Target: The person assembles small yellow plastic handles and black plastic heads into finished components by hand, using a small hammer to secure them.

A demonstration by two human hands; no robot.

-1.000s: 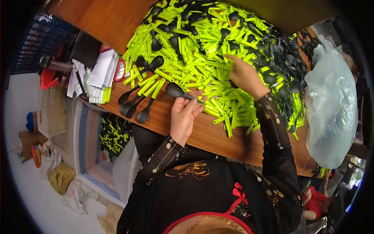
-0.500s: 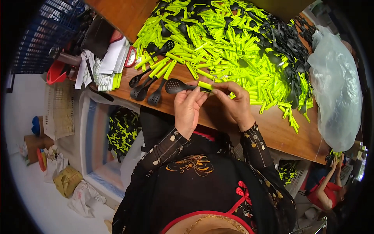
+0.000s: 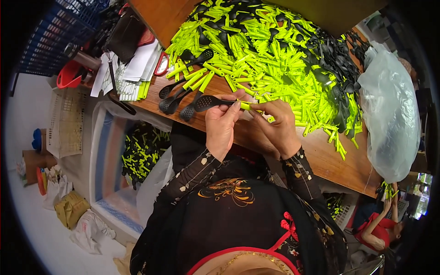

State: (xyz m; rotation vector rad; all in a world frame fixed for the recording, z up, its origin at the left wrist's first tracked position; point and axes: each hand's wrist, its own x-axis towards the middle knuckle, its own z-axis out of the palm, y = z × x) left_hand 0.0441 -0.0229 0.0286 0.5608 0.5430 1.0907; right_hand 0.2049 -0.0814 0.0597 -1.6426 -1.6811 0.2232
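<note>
My left hand [image 3: 220, 128] pinches the stem of a black perforated spoon [image 3: 208, 102], whose bowl points left. My right hand [image 3: 280, 128] grips a lime-green handle [image 3: 246, 106] at the spoon's stem end. The fingers partly cover this joint, so how far the stem sits in the handle cannot be seen. Just left of my hands, several black perforated spoons [image 3: 170, 105] with green handles lie side by side at the table edge. Beyond them spreads a big heap of loose green handles [image 3: 275, 64].
Black spoon parts [image 3: 337, 64] pile up at the right, beside a cloudy plastic bag [image 3: 389, 119]. Papers [image 3: 134, 68] and red-handled scissors [image 3: 161, 64] lie at the table's left. Below stands a lined box [image 3: 110, 160] of green and black pieces. Another person [image 3: 378, 231] works at lower right.
The green handle has shifted right along the spoon's stem and more of it is under my right fingers. The whole view has moved slightly; both hands keep their hold.
</note>
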